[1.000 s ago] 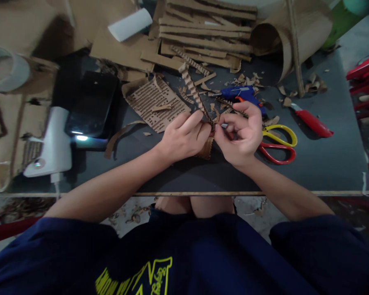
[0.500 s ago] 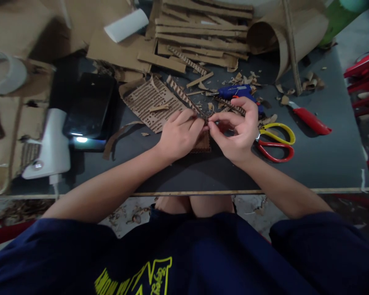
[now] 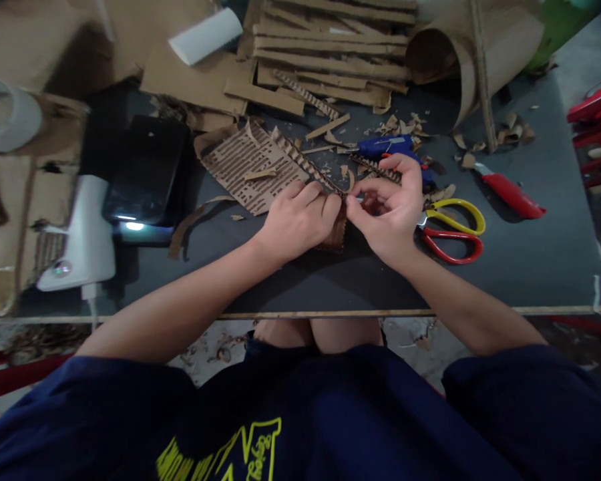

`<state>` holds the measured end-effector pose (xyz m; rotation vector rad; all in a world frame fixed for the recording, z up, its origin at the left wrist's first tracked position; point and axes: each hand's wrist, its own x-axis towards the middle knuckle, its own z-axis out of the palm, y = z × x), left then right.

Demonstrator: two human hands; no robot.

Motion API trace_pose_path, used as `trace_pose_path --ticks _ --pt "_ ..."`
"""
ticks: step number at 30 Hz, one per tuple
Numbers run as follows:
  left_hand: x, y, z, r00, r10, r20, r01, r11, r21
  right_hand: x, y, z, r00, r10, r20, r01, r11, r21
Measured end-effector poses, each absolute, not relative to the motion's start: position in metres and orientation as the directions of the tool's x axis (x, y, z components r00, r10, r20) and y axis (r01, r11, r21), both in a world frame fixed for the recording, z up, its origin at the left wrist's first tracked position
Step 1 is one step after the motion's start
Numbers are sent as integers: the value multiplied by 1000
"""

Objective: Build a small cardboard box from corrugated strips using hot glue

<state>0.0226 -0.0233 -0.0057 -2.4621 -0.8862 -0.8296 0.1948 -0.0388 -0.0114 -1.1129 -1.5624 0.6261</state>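
A narrow corrugated cardboard strip (image 3: pixel 310 164) runs down from the upper left to the fingertips of both hands. My right hand (image 3: pixel 390 210) is closed in a pinch at its lower end, where the fingertips hide the exact grip. Curled over a small brown cardboard piece (image 3: pixel 334 235), my left hand (image 3: pixel 300 217) presses it near the table, its fingertips close to the right thumb. Left of the strip lies a ridged cardboard sheet (image 3: pixel 253 167) with its top layer peeled. A blue glue gun (image 3: pixel 385 145) rests just beyond my right hand.
Scissors (image 3: pixel 453 230) with yellow and red handles and a red-handled knife (image 3: pixel 513 194) lie to the right. Cardboard strips (image 3: pixel 330 50) are piled at the back beside a rolled sheet (image 3: pixel 505 50). A black box-like device (image 3: pixel 147 170), a white device (image 3: pixel 85 234) and a tape roll (image 3: pixel 30 117) occupy the left.
Both hands have shifted slightly right along with the strip's lower end. The right fingertips are a little farther from the left ones, and more of the small brown piece shows.
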Motion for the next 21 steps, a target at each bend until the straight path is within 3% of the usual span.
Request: trace_pose_path --ticks 8,10,15,21 --pt "26 -24 -6 633 382 674 692 -669 -271 196 -37 -14 -6 898 440 373 410 -832" --pt "26 -25 -6 636 424 645 687 -692 -223 196 -37 -15 -12 899 437 371 410 -833" --pt "27 -26 -6 619 540 570 642 -766 28 196 -35 -16 -34 889 457 366 437 -822" --pt "22 -21 -7 581 465 668 723 -671 -162 196 -35 -14 -65 889 454 325 449 -832"
